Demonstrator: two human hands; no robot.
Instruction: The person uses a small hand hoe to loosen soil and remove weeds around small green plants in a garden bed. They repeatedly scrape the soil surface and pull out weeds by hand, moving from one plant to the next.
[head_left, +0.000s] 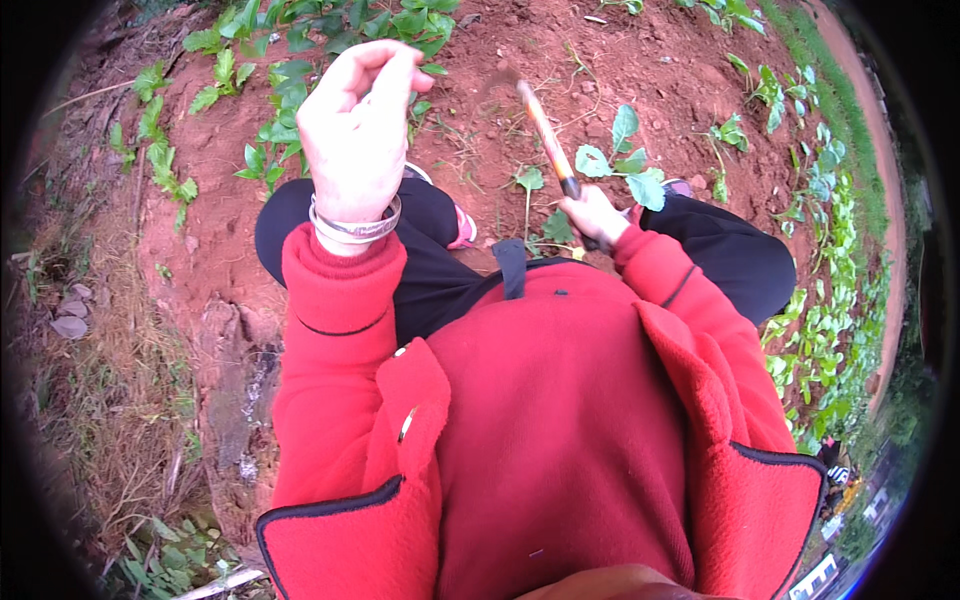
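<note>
My right hand (598, 215) is closed around the dark grip of a short-handled tool (546, 131), whose pale, orange-banded handle slants up and left over the red soil. The tool's head is a brown blur, so its kind is unclear. A leafy seedling (625, 161) with blue-green leaves stands just above that hand. Raised at the upper left, my left hand (360, 127) wears a bangle (356, 225) at the wrist. Its fingers are curled; whether anything small is between them cannot be told. Behind it are dark green leafy plants (281, 127).
Small green plants (156, 142) grow at the left edge of the soil, above dry grass (135, 375). Rows of leafy plants (832, 300) run down the right side, beside a dirt path (892, 187). My two shoes (463, 227) rest on the soil among the plants.
</note>
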